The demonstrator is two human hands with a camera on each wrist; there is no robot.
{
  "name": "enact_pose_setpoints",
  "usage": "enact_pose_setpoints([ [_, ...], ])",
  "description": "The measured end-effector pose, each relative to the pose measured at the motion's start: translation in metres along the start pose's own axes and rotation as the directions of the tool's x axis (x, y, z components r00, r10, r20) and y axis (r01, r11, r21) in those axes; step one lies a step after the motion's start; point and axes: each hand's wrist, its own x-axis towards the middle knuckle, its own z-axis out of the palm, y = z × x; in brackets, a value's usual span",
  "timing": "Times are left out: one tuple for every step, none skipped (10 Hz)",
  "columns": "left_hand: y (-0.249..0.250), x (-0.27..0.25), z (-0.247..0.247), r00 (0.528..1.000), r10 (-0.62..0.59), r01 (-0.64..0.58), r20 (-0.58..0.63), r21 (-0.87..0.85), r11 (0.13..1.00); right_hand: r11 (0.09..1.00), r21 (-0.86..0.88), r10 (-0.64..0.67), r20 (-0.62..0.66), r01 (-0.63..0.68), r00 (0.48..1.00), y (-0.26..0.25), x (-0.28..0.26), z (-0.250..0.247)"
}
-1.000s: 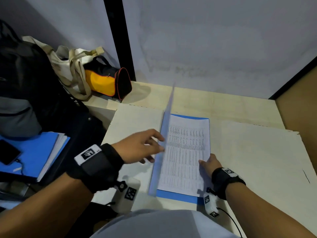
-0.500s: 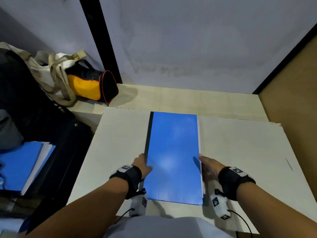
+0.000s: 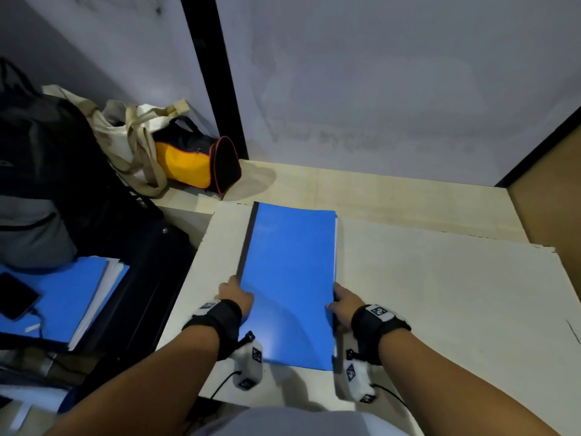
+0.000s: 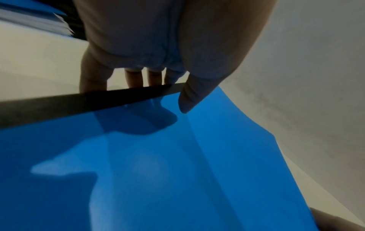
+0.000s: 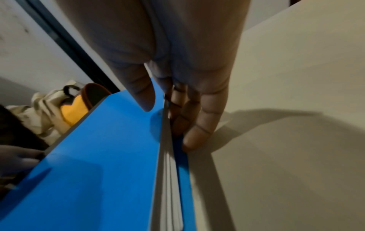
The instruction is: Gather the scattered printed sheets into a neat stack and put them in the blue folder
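The blue folder (image 3: pixel 289 278) lies closed on the white board, with its dark spine (image 3: pixel 246 247) on the left. White edges of the printed sheets (image 3: pixel 335 247) show along its right side, between the covers (image 5: pixel 169 187). My left hand (image 3: pixel 235 297) grips the spine side near the front, thumb (image 4: pixel 189 100) on the cover and fingers (image 4: pixel 136 78) below it. My right hand (image 3: pixel 342 303) pinches the folder's open edge, thumb (image 5: pixel 146 100) on top and fingers (image 5: pixel 193 137) underneath. The near end of the folder (image 4: pixel 177 171) looks slightly raised.
The white board (image 3: pixel 440 294) stretches to the right. A yellow and black bag (image 3: pixel 195 165), a cream tote (image 3: pixel 132 133) and a black backpack (image 3: pixel 37 146) stand at the back left. A second blue folder (image 3: pixel 63 297) with a phone (image 3: pixel 12 297) lies left. A brown panel (image 3: pixel 553 199) closes the right.
A second ago my left hand swung the cover over the printed sheets. The folder is now closed, and both hands have taken hold of its side edges.
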Motion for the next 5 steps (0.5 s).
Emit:
enact_pose_setpoints([
  [-0.016,0.011,-0.037,0.996,-0.067,0.065,-0.054,-0.043,0.997,0.999,-0.028,-0.037,0.055,0.038,0.998,-0.032,0.009,0.035],
  [-0.03,0.02,-0.064,0.995,-0.074,0.066,-0.074,-0.101,0.993,0.996,-0.086,-0.019,0.107,0.028,0.994,-0.051,0.019,0.061],
  [-0.04,0.023,-0.073,0.997,-0.046,0.038,-0.063,-0.132,0.991,0.983,-0.184,0.002,0.144,0.025,0.99,-0.058,0.026,0.07],
  [-0.04,0.029,-0.071,0.997,-0.062,0.056,-0.049,-0.111,0.992,0.962,-0.269,-0.005,0.163,0.049,0.987,-0.06,0.023,0.061],
  [-0.028,0.022,-0.066,0.973,0.077,-0.04,-0.218,0.171,0.984,0.916,-0.379,-0.091,0.119,0.13,0.989,-0.072,-0.003,0.036],
])
